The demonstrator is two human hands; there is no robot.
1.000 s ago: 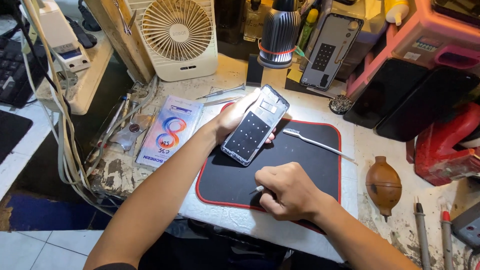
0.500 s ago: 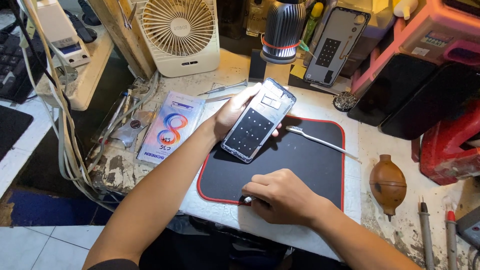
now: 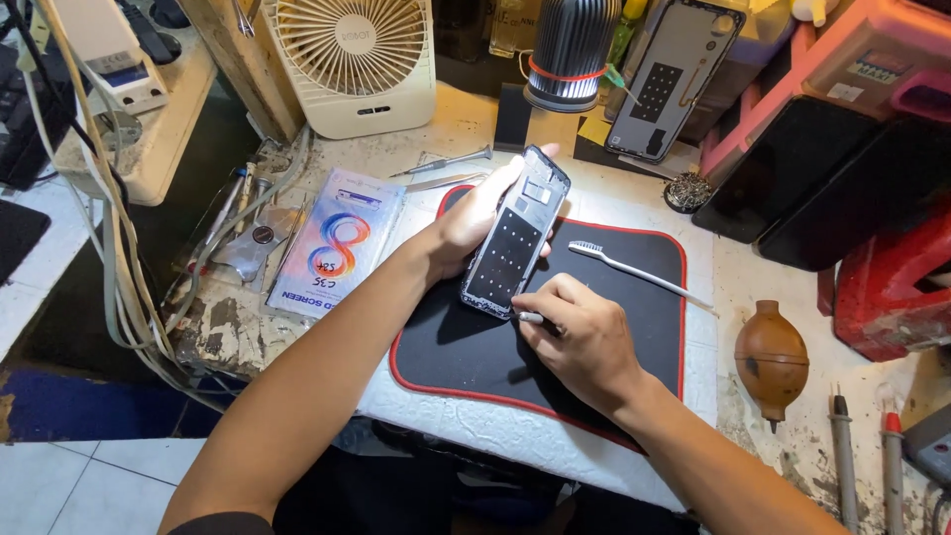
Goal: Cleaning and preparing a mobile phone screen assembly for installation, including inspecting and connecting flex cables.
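My left hand (image 3: pixel 474 220) grips an opened phone frame (image 3: pixel 515 233) by its left edge and holds it tilted over a black mat with a red border (image 3: pixel 466 347). The frame's dark inside with a dotted panel faces up. My right hand (image 3: pixel 580 332) rests on the mat just below the frame and pinches a small thin tool (image 3: pixel 530 318) whose tip points at the frame's lower edge. A white toothbrush (image 3: pixel 634 267) lies on the mat to the right of the frame.
A white desk fan (image 3: pixel 352 59) and a ribbed dark lamp (image 3: pixel 570 50) stand at the back. A colourful screen-part package (image 3: pixel 337 243) and tweezers (image 3: pixel 446 163) lie left of the mat. A brown rubber blower (image 3: pixel 773 357), screwdrivers (image 3: pixel 842 446) and a red box (image 3: pixel 892 287) are right. Cables (image 3: pixel 109 228) hang left.
My right hand has slid up the mat from its front edge to just under the phone frame. The left hand keeps holding the frame in about the same place.
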